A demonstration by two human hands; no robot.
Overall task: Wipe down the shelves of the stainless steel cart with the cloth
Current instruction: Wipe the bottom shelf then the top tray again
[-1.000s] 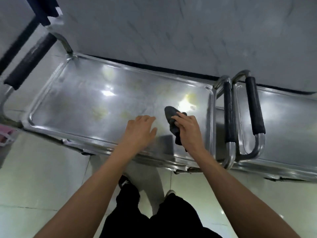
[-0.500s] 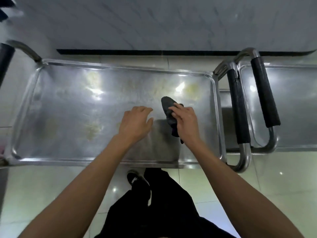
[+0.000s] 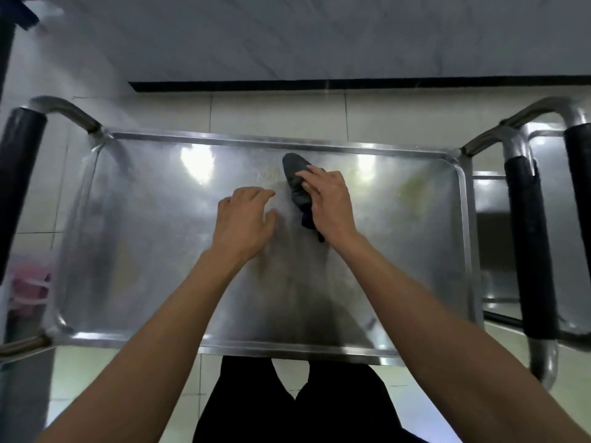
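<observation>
The stainless steel cart's top shelf [image 3: 134, 251] fills the middle of the view, a shallow raised rim around it and faint yellowish smears near its far edge. A dark grey cloth [image 3: 295, 180] lies bunched on the shelf near the far rim. My right hand [image 3: 329, 203] grips the cloth and holds it against the metal. My left hand [image 3: 244, 220] rests just left of it on the shelf, fingers loosely bent and holding nothing. The cart's lower shelves are hidden.
Black-padded cart handles stand at the left [image 3: 17, 187] and right [image 3: 531, 244] ends. A second steel cart [image 3: 543, 161] butts against the right side. A grey wall with a dark baseboard [image 3: 319, 84] runs behind. Something pink [image 3: 30, 286] sits low at the left.
The view has swung until the cart lies square below me. Both hands and the cloth have moved toward the shelf's far edge and more to its middle.
</observation>
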